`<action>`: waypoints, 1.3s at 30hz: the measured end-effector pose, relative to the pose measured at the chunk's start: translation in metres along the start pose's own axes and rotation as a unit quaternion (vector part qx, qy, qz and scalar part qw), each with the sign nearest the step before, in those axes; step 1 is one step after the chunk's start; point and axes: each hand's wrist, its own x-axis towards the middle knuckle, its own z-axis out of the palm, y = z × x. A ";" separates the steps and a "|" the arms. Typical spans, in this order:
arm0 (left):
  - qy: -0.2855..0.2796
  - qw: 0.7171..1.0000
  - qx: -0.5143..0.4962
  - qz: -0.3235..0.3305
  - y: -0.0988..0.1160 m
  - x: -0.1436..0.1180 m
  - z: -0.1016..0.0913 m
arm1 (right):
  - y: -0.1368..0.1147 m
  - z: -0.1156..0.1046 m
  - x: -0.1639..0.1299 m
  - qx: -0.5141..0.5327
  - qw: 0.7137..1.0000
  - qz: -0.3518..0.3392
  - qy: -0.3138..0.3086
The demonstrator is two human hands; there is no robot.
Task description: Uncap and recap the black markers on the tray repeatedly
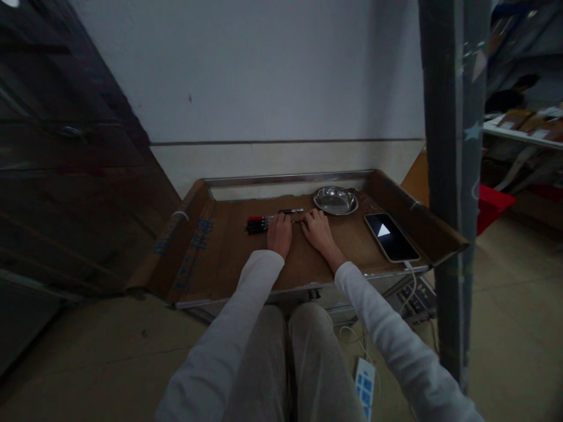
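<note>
Several black and red pens [255, 225] lie side by side on brown cardboard. My left hand [278, 232] is closed over their right ends, its fingers curled around them. Just beyond its fingertips, a single black pen [290, 211] lies apart from the bunch. My right hand [318, 231] rests close by on the right, fingers bent and drawn together. A thin dark piece [297, 221] shows in the narrow gap between both hands; it is too small to name. My right fingers hide whatever they pinch.
A round metal dish [336, 201] stands behind my right hand. To the right lies a phone [391, 237] with a white cable. Cardboard walls [407, 205] edge the table, and a grey post [453, 176] rises at its right. A power strip [365, 384] is below.
</note>
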 end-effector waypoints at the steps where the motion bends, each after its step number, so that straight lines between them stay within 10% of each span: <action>1: 0.000 1.000 0.001 0.000 0.000 0.000 0.000 | 0.000 0.000 0.000 0.000 1.000 -0.001 -0.002; 21: -0.012 1.000 0.007 0.006 0.004 -0.001 -0.005 | 0.006 0.001 0.004 0.147 0.986 -0.082 -0.010; 39: -0.036 0.994 -0.054 0.086 0.005 0.009 0.009 | 0.001 -0.012 -0.009 0.219 0.969 0.024 0.116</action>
